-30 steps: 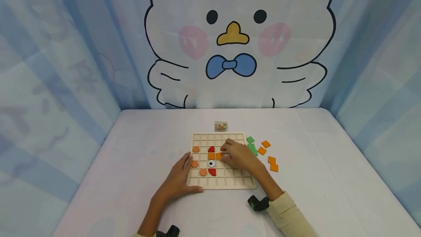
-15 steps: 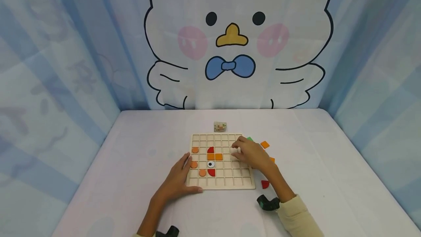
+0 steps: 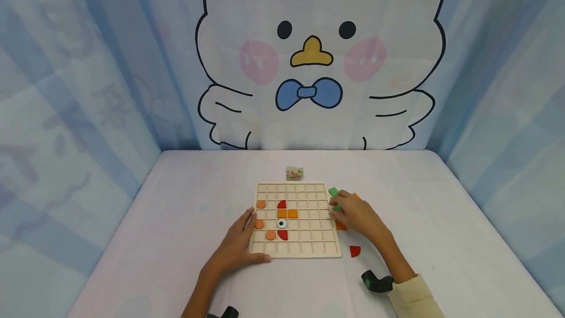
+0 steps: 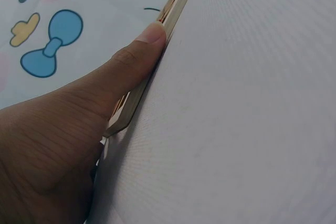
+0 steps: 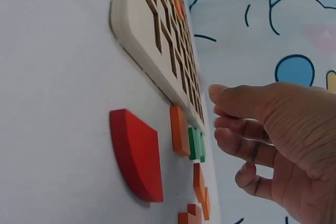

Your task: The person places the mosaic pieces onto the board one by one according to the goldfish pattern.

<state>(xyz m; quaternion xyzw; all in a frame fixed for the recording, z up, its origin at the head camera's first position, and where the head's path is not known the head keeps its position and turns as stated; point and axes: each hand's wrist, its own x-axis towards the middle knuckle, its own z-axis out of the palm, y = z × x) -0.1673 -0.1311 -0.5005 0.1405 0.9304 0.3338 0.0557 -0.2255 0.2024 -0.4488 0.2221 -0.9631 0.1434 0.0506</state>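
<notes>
A wooden grid board [image 3: 304, 247] lies flat on the table. My left hand [image 3: 237, 244] rests against its near left corner, fingers along the left side and thumb pressing the front edge [image 4: 131, 109]. Several pieces sit in its cells: orange discs [image 3: 270, 235], red quarter-circles [image 3: 283, 235], two orange squares [image 3: 287, 213] and a white eye disc [image 3: 281, 224]. My right hand [image 3: 359, 215] hovers by the board's right edge, over green tiles [image 3: 333, 192]. In the right wrist view, its fingers are loosely bent and nothing shows between thumb and fingers.
A loose red quarter-circle [image 5: 135, 156] lies right of the board's near corner. Orange tiles [image 5: 179, 131] lie beside the board, partly under my right hand in the head view. A small patterned card [image 3: 294, 173] lies behind the board. Printed curtains surround the table.
My right hand has moved right from the orange square in the grid to above the loose tiles. The red quarter-circle beside the board has come into view. My left hand stays put.
</notes>
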